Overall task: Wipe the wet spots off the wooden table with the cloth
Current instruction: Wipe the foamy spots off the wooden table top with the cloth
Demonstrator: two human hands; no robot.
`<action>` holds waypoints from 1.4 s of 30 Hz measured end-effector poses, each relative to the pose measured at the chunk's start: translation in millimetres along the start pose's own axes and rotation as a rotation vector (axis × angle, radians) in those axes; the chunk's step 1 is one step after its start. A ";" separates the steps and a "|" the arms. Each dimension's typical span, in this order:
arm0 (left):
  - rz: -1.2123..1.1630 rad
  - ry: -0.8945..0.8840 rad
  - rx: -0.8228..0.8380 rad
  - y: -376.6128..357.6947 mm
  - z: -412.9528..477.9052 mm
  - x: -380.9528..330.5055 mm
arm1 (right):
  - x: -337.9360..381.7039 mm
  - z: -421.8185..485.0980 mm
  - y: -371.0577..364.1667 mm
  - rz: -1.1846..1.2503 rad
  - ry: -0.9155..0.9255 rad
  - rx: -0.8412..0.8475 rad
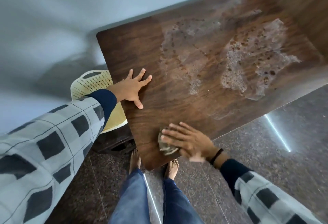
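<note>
The dark wooden table [177,103] fills the middle of the view. Large wet patches [252,58] spread over its far and right part, with a second patch [179,46] nearer the centre. My left hand [132,88] lies flat on the table's left edge, fingers spread, holding nothing. My right hand [186,140] presses down on a crumpled grey-brown cloth [166,146] at the table's near corner. The cloth is partly hidden under my fingers and sits on a dry part of the wood, well away from the wet patches.
A pale yellow perforated plastic chair [94,85] stands against the table's left side, below my left arm. My bare feet [171,168] stand on the speckled granite floor [266,152] just under the near corner. A pale wall [71,10] runs behind.
</note>
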State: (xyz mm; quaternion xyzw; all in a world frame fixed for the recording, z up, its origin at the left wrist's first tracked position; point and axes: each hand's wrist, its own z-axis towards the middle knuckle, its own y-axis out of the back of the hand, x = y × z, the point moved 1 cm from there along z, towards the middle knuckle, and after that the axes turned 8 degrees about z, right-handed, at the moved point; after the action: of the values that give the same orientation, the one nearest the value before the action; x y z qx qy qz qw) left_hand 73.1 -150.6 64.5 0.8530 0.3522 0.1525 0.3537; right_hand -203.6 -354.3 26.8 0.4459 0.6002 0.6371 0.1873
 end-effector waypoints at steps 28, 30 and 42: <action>-0.072 0.033 -0.048 -1.8 -3.0 2.0 | -94.0 65.8 57.9 0.001 -0.442 -0.154; -0.062 0.038 -0.048 -1.3 -2.8 2.1 | -88.6 79.8 61.3 0.112 -0.633 -0.254; -0.072 0.028 -0.062 -4.8 0.6 3.9 | -91.4 87.5 55.6 0.057 -0.550 -0.264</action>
State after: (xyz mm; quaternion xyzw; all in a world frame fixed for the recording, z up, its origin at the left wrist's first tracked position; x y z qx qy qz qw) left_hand 73.8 -145.8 60.8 0.8262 0.3825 0.1623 0.3805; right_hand -69.0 -384.4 36.9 0.5901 0.4260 0.5701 0.3811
